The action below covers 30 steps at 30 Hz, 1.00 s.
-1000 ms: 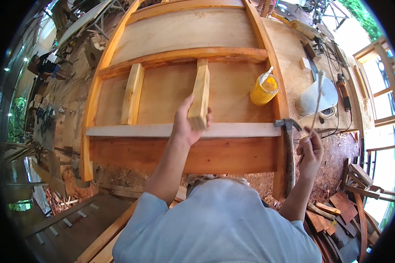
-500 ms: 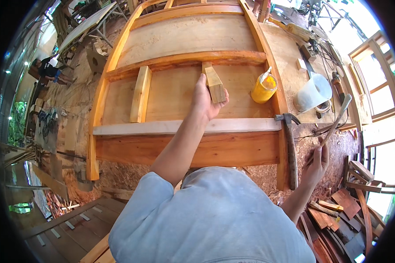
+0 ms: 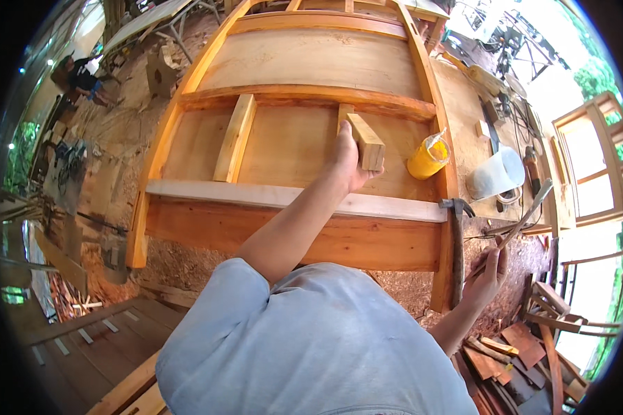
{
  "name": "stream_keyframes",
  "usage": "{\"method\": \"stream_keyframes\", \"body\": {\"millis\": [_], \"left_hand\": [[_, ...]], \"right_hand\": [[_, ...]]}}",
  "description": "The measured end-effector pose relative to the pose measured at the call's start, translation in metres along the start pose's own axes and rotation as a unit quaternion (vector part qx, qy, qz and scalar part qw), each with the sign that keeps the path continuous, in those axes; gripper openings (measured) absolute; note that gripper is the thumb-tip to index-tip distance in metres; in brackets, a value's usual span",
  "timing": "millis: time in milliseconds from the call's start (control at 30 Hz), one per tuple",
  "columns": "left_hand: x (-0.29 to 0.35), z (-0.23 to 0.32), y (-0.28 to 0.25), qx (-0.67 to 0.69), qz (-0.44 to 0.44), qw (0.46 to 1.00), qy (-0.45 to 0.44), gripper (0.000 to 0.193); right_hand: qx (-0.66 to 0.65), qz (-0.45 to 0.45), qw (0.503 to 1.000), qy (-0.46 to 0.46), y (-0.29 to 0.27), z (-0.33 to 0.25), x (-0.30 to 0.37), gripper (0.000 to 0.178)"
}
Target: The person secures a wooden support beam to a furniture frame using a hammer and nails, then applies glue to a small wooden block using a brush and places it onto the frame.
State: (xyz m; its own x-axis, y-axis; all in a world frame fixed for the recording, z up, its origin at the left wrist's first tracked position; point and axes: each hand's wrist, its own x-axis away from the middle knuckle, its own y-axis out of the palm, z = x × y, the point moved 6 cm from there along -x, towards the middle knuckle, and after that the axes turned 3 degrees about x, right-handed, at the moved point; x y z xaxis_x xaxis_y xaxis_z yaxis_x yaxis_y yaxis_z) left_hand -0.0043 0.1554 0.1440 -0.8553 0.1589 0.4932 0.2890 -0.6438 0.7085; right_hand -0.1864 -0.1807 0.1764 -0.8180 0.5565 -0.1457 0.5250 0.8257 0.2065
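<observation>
My left hand (image 3: 351,155) is closed around a short wooden block (image 3: 367,143), held tilted above the panel of a large wooden frame (image 3: 325,235). Behind that block, a narrow upright piece of wood (image 3: 345,109) shows in part at the crossbar. Another upright block (image 3: 235,138) stands left of my hand, between the crossbar and a pale wooden strip (image 3: 256,194). To the right of my hand is a tub of yellow paste (image 3: 428,160). My right hand (image 3: 488,273), lower right beyond the frame, grips a long, thin, pale stick (image 3: 528,213) pointing up and away.
A hammer (image 3: 457,242) hangs on the frame's right edge. Beyond it, a translucent white bucket (image 3: 495,174) and tools lie on a plywood sheet (image 3: 457,90). Wood offcuts (image 3: 526,346) are piled at lower right. A person (image 3: 83,79) is at far left.
The view has tilted a little. My left hand has shifted rightward in the picture with the block, which now shows more of its side. My right hand still holds the stick, slightly lower.
</observation>
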Motion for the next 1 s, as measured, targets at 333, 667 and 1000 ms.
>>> {"method": "stream_keyframes", "body": {"millis": [333,667,1000], "left_hand": [[0.008,-0.030,-0.091,0.116,-0.106,0.981,-0.115,0.036],[0.096,-0.050,-0.169,-0.379,-0.199,0.897,-0.112,0.048],[0.080,-0.083,-0.200,-0.067,-0.183,0.934,-0.300,0.065]], "right_hand": [[0.076,-0.020,0.995,0.063,0.026,0.003,0.007,0.032],[0.134,-0.215,0.951,0.176,0.082,0.090,0.036,0.039],[0.162,-0.222,0.932,0.237,0.099,0.116,0.065,0.037]]}}
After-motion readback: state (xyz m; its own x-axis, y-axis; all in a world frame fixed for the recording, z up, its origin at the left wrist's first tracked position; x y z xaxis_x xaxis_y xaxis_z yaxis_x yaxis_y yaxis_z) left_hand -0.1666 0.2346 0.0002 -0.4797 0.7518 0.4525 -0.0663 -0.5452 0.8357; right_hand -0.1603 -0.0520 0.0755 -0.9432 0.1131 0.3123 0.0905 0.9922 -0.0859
